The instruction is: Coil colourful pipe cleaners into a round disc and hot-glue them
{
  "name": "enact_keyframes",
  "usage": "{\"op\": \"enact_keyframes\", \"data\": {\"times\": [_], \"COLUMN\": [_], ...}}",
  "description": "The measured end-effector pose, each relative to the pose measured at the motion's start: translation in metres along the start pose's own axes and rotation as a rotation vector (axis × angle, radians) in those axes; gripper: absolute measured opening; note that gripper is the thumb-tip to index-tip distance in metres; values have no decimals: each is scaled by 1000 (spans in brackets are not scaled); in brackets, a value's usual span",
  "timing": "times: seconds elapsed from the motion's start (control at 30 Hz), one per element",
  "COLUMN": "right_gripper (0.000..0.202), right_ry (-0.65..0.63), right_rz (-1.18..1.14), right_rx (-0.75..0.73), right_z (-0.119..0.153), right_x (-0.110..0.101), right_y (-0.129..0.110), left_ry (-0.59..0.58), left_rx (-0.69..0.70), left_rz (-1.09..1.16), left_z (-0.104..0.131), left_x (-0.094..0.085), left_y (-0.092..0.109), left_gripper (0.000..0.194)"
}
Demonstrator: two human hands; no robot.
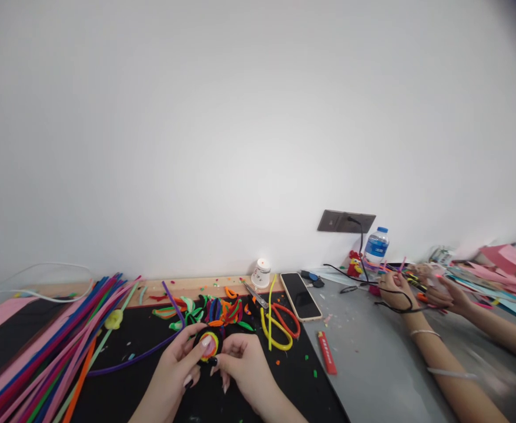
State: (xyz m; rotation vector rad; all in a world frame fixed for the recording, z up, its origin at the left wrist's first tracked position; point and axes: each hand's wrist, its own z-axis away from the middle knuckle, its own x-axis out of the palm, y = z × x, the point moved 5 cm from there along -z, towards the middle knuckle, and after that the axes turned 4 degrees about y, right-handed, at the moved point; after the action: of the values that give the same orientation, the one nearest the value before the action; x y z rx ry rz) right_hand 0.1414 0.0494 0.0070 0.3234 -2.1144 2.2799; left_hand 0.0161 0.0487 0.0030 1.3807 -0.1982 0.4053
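Between my two hands is a small round pipe-cleaner coil (214, 341) with a black outer ring and yellow, orange and pink rings inside. My left hand (179, 361) grips it from the left, thumb across its face. At its lower right edge, the fingertips of my right hand (245, 363) pinch the black rim. Just behind lies a pile of bent pipe cleaners (225, 311) in green, orange and other colours. A long purple pipe cleaner (138, 356) curves over the black mat (121, 390) to the left. Scissors (280, 326) with yellow and orange handles lie right of the pile.
A bundle of long pipe cleaners (64, 358) covers the left side. Right of the mat are a phone (301, 296), a red lighter (327, 352) and a water bottle (376, 247). A paper cup (261, 273) stands by the wall. Another person's hands (396, 291) work at right.
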Motion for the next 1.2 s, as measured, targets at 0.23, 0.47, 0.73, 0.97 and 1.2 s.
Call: {"op": "enact_keyframes", "data": {"times": [0.23,0.47,0.73,0.97,1.2], "right_gripper": [19,22,22,23,22], "right_ry": [24,8,83,199,200], "right_rz": [-26,-84,-140,-130,-121], "right_rx": [23,23,4,-23,-7], "right_z": [1,0,-3,-8,-8], "right_x": [-1,-4,-14,-27,-28], "right_y": [-2,-2,-6,-5,-6], "left_ry": [-7,-6,-8,90,125], "left_rx": [3,31,72,-32,-24], "left_rz": [-11,-63,-1,61,-27], "left_z": [0,2,1,2,-3], "left_x": [2,2,-1,-14,-19], "left_y": [0,0,10,16,13], "left_gripper": [58,52,46,31,35]}}
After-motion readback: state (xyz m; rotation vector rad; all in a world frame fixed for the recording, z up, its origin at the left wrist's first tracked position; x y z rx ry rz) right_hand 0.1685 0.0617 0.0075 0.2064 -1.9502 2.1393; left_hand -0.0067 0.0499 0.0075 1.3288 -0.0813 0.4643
